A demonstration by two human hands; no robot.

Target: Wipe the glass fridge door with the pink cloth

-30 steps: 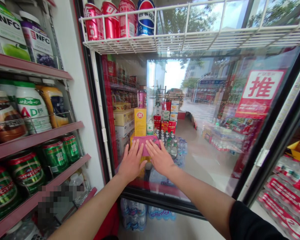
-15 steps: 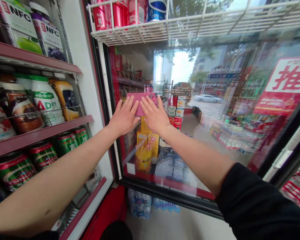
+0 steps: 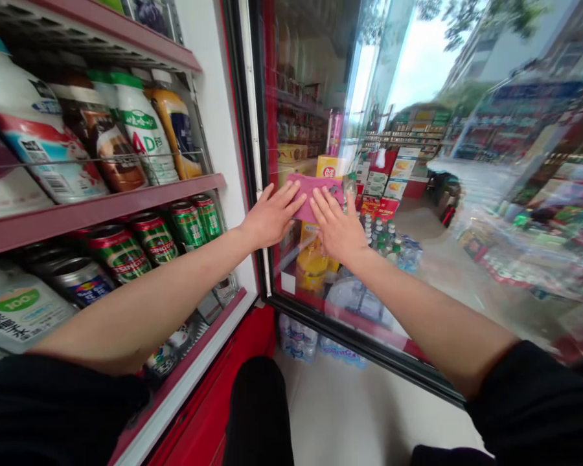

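Cloth pressed on door under left hand and right hand, fingers open flat; left of door, cans, "AD" bottle.

The cloth lies on the glass door, under the left hand and right hand. Left of the door, a shelf carries bottles, with cans below it.
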